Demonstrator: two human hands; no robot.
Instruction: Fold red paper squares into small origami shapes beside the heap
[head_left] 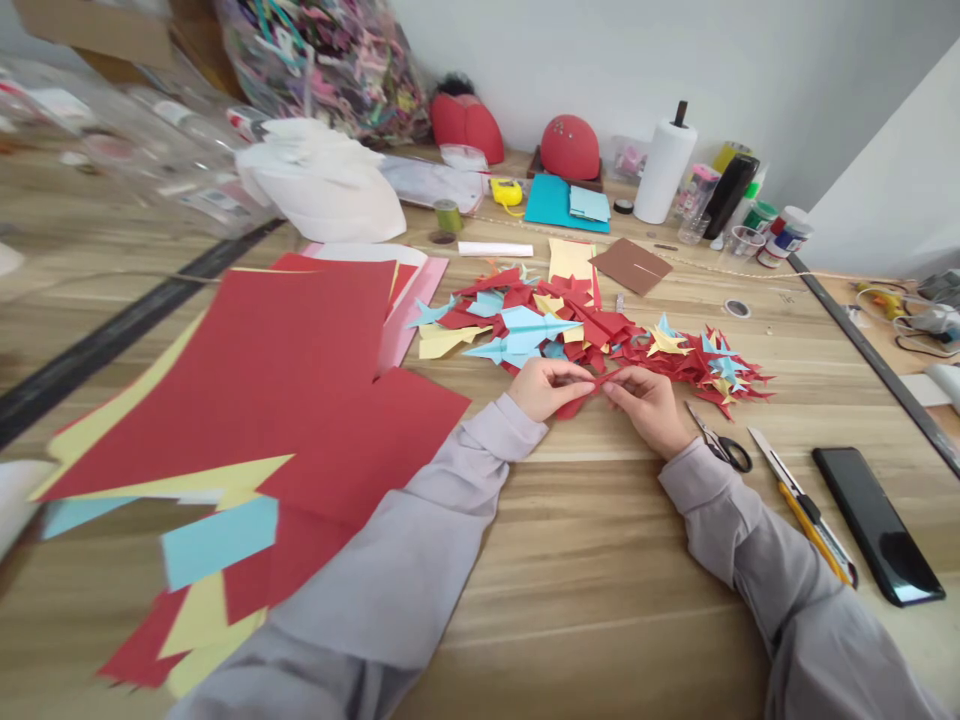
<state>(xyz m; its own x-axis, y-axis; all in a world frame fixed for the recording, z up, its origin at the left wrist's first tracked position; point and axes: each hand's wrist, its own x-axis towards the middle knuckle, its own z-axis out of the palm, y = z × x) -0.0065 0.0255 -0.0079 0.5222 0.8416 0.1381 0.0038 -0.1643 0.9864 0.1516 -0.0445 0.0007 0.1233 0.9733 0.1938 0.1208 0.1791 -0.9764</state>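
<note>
Between my two hands is a small piece of folded red paper (574,405), held just above the table. My left hand (551,388) pinches its left side with thumb and fingertips. The fingers of my right hand (646,403) close on its right end. Right behind the hands lies a heap of folded paper planes (525,328) in red, light blue and yellow. A second heap of smaller folded pieces (720,362) spreads to the right. Part of the red paper is hidden by my fingers.
Large red sheets (300,370) cover the left side, with paper offcuts (217,540) in front. Scissors (724,445), a utility knife (802,505) and a phone (877,525) lie at right. A paper roll (665,170) and bottles (784,237) stand at the back.
</note>
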